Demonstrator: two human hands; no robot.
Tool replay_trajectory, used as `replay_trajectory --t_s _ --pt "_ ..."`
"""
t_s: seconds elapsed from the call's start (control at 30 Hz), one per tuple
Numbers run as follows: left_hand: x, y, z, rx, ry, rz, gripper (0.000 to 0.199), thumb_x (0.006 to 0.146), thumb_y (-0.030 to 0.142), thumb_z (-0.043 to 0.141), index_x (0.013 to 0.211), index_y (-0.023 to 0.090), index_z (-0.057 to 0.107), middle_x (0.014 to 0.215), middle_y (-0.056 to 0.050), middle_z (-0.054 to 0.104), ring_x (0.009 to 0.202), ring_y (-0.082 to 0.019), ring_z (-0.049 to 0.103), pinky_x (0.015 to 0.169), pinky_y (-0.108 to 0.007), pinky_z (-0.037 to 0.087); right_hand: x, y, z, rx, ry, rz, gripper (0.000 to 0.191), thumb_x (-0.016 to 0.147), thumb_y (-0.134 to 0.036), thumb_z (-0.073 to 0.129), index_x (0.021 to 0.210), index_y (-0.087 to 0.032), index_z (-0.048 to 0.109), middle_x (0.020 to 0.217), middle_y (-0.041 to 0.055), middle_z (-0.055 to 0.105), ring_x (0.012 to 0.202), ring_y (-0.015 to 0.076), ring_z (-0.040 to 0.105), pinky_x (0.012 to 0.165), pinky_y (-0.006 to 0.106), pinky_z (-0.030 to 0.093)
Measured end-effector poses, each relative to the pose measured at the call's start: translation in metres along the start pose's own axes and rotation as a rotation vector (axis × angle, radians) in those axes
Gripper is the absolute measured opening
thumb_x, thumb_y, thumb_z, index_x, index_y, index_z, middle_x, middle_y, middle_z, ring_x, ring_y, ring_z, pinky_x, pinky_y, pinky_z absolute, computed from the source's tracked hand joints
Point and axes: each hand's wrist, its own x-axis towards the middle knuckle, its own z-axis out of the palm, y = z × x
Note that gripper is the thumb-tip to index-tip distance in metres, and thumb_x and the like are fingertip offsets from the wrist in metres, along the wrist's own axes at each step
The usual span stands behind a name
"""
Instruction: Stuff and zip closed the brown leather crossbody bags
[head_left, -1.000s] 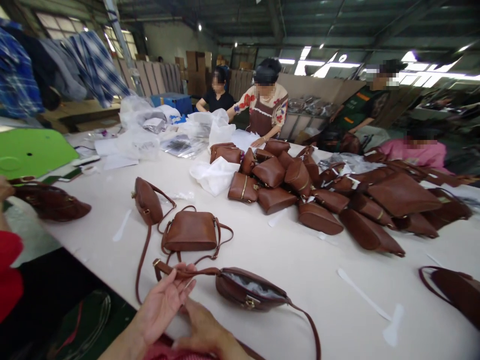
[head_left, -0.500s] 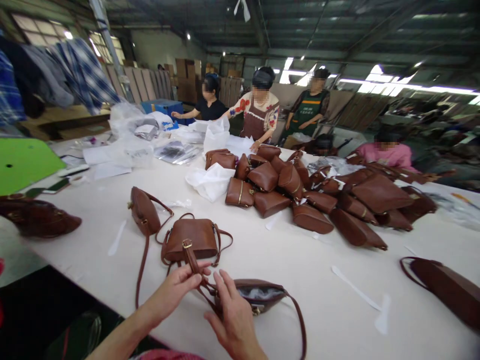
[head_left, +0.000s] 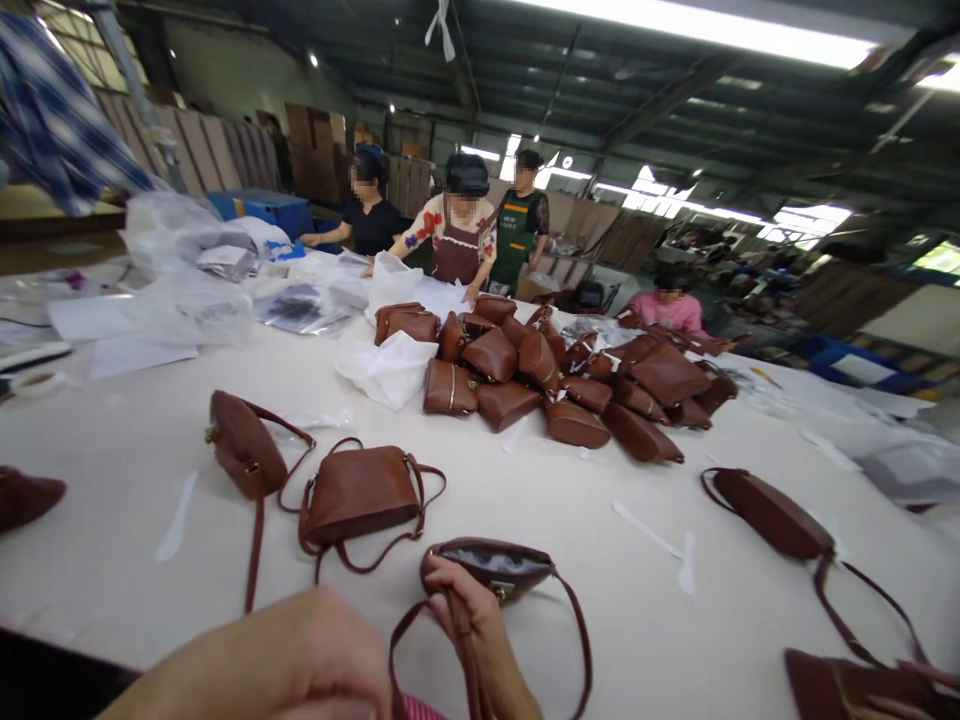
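Observation:
A brown handbag (head_left: 536,562) lies in front of me with its top gaping, clear plastic showing inside and a metal clasp on its front. My right hand (head_left: 476,610) is at its left end, fingers closed around the brown strap (head_left: 466,655), which hangs down toward the bottom edge. Close to the camera, my left hand (head_left: 300,645) is curled at lower left. Its fingertips are out of sight, so whatever it grips is hidden. Just beyond stands another brown handbag (head_left: 364,492) with a looped strap, and a third bag (head_left: 244,445) leans to its left.
A heap of brown bags (head_left: 517,370) covers the table's middle, beside white wrapping (head_left: 390,368). Plastic sheets (head_left: 300,305) lie at far left. On the right is a long bag (head_left: 772,510); another person's hand (head_left: 892,690) touches a bag at the corner. Several people work across the table.
My view has swung right. My left hand has drawn back toward the camera from the strap's buckle end. My right hand, open before, has closed on the strap.

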Motion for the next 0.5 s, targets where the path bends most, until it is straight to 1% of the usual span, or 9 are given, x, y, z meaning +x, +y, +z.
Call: replay_trajectory --t_s 0.03,0.07,0.1,0.17,0.23,0.3,0.37,0.43,0.5 --pt "0.013 -0.002 -0.007 0.017 0.063 -0.022 0.025 0.091 0.033 0.048 0.096 0.030 0.072 0.082 -0.004 0.071 0.077 -0.022 0.061 0.076 -0.031 0.045 -0.001 0.001 -0.001 0.054 -0.025 0.021 0.025 0.086 -0.042 0.060 0.099 -0.022 0.068 0.120 0.0102 0.067 0.110 0.0253 0.062 0.099 0.040 0.046" --pt "0.030 -0.008 -0.011 0.014 0.126 0.004 0.028 0.091 0.030 0.045 0.099 0.029 0.072 0.087 -0.005 0.072 0.081 -0.022 0.061 0.080 -0.032 0.044 -0.002 0.002 -0.001 0.115 -0.045 0.036 0.027 0.085 -0.044 0.061 0.100 -0.022 0.068 0.116 0.0099 0.069 0.108 0.0252 0.063 0.097 0.040 0.047" --pt "0.047 -0.018 -0.011 -0.014 0.159 0.042 0.029 0.091 0.028 0.045 0.104 0.028 0.071 0.094 -0.006 0.072 0.087 -0.023 0.062 0.082 -0.032 0.044 -0.002 0.003 -0.002 0.173 -0.054 0.047 0.029 0.085 -0.046 0.061 0.099 -0.022 0.068 0.111 0.0090 0.070 0.104 0.0246 0.064 0.095 0.039 0.049" --pt "0.079 -0.048 0.000 -0.062 0.132 0.074 0.031 0.086 0.024 0.051 0.111 0.025 0.068 0.104 -0.008 0.071 0.093 -0.026 0.062 0.084 -0.034 0.045 -0.001 0.003 -0.002 0.267 -0.043 0.084 0.031 0.080 -0.049 0.066 0.095 -0.022 0.068 0.099 0.0064 0.071 0.093 0.0227 0.066 0.087 0.037 0.052" --pt "0.101 -0.079 0.019 -0.032 0.105 0.124 0.037 0.078 0.021 0.060 0.114 0.027 0.067 0.108 -0.007 0.071 0.098 -0.028 0.061 0.088 -0.035 0.044 -0.002 0.000 -0.004 0.356 0.015 0.170 0.034 0.072 -0.051 0.074 0.089 -0.021 0.069 0.089 0.0042 0.071 0.084 0.0214 0.067 0.081 0.036 0.054" --pt "0.113 -0.102 0.036 0.009 0.120 0.160 0.040 0.076 0.016 0.059 0.113 0.029 0.066 0.108 -0.006 0.071 0.098 -0.027 0.061 0.087 -0.034 0.043 -0.004 -0.009 -0.008 0.492 0.086 0.313 0.040 0.062 -0.050 0.082 0.086 -0.021 0.068 0.082 0.0027 0.070 0.077 0.0207 0.068 0.074 0.036 0.056" --pt "0.118 -0.115 0.046 0.052 0.158 0.164 0.039 0.076 0.013 0.055 0.109 0.030 0.067 0.102 -0.005 0.071 0.093 -0.025 0.061 0.082 -0.033 0.042 -0.009 -0.026 -0.015 0.664 0.153 0.493 0.046 0.058 -0.047 0.085 0.093 -0.023 0.067 0.087 0.0026 0.071 0.075 0.0201 0.070 0.069 0.034 0.057" --pt "0.121 -0.119 0.048 0.089 0.185 0.161 0.035 0.077 0.012 0.053 0.104 0.029 0.069 0.094 -0.004 0.071 0.087 -0.024 0.060 0.078 -0.031 0.041 -0.017 -0.046 -0.025 0.830 0.179 0.679 0.054 0.063 -0.048 0.082 0.109 -0.026 0.063 0.100 0.0054 0.072 0.073 0.0173 0.070 0.063 0.029 0.057" --pt "0.125 -0.121 0.044 0.099 0.186 0.182 0.031 0.079 0.014 0.054 0.100 0.030 0.070 0.088 -0.004 0.069 0.083 -0.023 0.058 0.075 -0.031 0.040 -0.028 -0.064 -0.035 0.963 0.157 0.788 0.063 0.070 -0.060 0.071 0.121 -0.025 0.058 0.104 0.0096 0.072 0.057 0.0102 0.064 0.052 0.022 0.052"
